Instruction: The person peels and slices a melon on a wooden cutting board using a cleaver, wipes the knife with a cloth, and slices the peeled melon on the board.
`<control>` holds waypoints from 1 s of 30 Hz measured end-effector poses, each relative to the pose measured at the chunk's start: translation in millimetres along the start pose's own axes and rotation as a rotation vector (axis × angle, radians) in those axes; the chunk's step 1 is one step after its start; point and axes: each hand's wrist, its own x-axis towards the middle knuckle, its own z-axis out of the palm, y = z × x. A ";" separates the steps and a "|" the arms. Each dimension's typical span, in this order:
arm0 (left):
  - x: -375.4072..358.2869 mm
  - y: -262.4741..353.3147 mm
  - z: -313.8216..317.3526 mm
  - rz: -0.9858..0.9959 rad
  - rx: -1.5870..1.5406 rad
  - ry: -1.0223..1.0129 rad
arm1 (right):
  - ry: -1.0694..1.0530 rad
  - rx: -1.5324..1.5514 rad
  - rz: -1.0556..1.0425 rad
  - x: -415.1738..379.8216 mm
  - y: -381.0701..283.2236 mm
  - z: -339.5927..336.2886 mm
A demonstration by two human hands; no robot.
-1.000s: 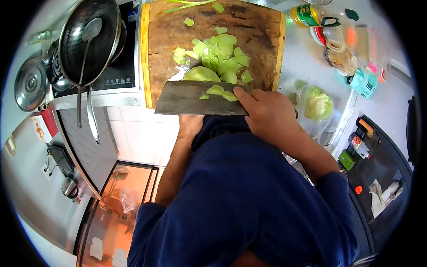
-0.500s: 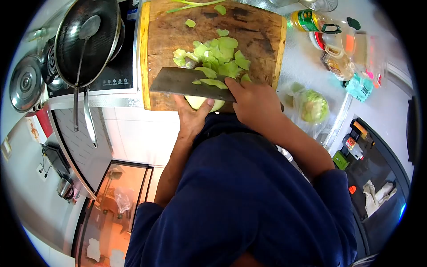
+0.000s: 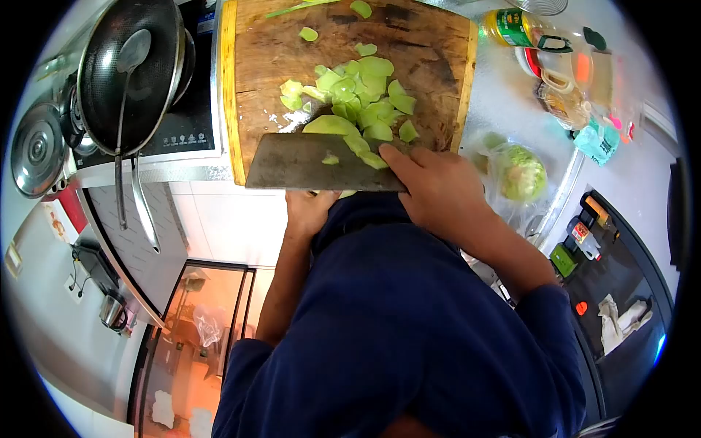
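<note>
My right hand (image 3: 442,182) grips a wide cleaver (image 3: 314,164) by its handle end, the blade lying across the near edge of the wooden cutting board (image 3: 427,69). Pale green slices stick to the blade. Beneath it, my left hand (image 3: 310,212) is closed around a pale green vegetable (image 3: 346,194), of which only a sliver shows; the blade hides the rest and the fingertips. Beyond the cleaver, a loose pile of thin green pieces (image 3: 365,87) lies on the board.
At the left, a black wok (image 3: 131,80) with a metal ladle (image 3: 133,51) sits over the stove, beside a round lid (image 3: 38,150). On the right are a bagged green vegetable (image 3: 523,174), an oil bottle (image 3: 511,28) and a teal packet (image 3: 597,141).
The cleaver has moved nearer my body and now covers most of the held vegetable and my left fingers. My right hand has shifted slightly nearer and right. The view has shifted slightly.
</note>
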 end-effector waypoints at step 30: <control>14.3 -6.3 1.3 0.109 -0.208 0.056 | -0.149 -0.074 0.017 68.7 2.7 22.1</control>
